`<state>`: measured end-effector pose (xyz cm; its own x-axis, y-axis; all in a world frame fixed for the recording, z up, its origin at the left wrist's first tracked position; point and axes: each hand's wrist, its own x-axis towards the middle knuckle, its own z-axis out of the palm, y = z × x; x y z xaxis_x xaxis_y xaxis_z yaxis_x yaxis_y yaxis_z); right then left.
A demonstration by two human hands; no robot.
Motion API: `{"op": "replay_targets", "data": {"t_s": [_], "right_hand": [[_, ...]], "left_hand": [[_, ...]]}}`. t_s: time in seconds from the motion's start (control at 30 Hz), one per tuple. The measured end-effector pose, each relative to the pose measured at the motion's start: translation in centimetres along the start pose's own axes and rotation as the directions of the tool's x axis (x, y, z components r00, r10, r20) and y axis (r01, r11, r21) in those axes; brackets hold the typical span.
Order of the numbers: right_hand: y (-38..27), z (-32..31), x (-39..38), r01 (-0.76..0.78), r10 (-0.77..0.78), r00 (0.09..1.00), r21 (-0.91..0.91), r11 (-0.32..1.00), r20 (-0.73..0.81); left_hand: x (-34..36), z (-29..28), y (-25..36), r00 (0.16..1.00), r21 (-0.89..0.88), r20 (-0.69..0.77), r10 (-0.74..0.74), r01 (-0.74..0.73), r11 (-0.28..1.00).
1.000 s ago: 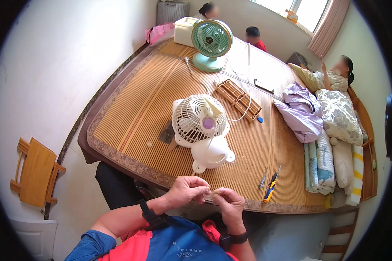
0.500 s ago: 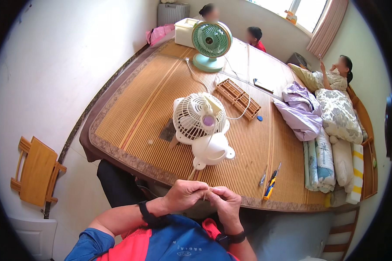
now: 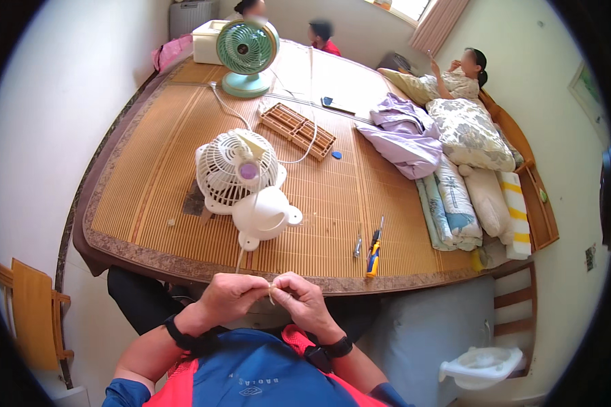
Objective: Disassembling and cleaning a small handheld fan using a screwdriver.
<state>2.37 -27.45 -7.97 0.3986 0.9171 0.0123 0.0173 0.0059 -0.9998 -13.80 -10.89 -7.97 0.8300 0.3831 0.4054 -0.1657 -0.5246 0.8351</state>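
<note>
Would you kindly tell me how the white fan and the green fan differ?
The white fan has a purple disc, while the green fan has a dark hub. The white fan's cage bulges like a dome; the green fan's round grille swirls. The white fan sits nearer the mat's front edge than the green fan. Both are on that mat.

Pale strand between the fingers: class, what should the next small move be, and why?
Perhaps steady the pale strand with the left hand while the right hand takes its lower end: both hands meet at it, and that end hangs loose.
</note>
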Motion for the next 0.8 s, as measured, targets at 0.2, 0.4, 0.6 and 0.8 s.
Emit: {"op": "replay_targets", "data": {"t_s": [0.2, 0.4, 0.6, 0.8], "right_hand": [[0.9, 0.0, -0.3, -0.056, 0.057, 0.995, -0.016, 0.998, 0.080], [1.0, 0.0, 0.1, 0.007, -0.003, 0.997, -0.055, 0.998, 0.076], [1.5, -0.3, -0.1, -0.090, 0.090, 0.993, 0.009, 0.996, -0.074], [0.2, -0.4, -0.1, 0.067, -0.060, 0.993, 0.061, 0.996, -0.102]], "left_hand": [[0.6, -0.3, -0.5, 0.976, -0.286, 0.104, -0.192, 0.214, 0.934], [1.1, -0.5, 0.0, 0.962, -0.402, 0.179, -0.207, 0.264, 0.877], [0.6, 0.4, -0.2, 0.925, -0.472, 0.096, -0.367, 0.367, 0.802], [1.1, 0.2, -1.1, 0.802, -0.656, -0.078, -0.593, 0.407, 0.636]]}}
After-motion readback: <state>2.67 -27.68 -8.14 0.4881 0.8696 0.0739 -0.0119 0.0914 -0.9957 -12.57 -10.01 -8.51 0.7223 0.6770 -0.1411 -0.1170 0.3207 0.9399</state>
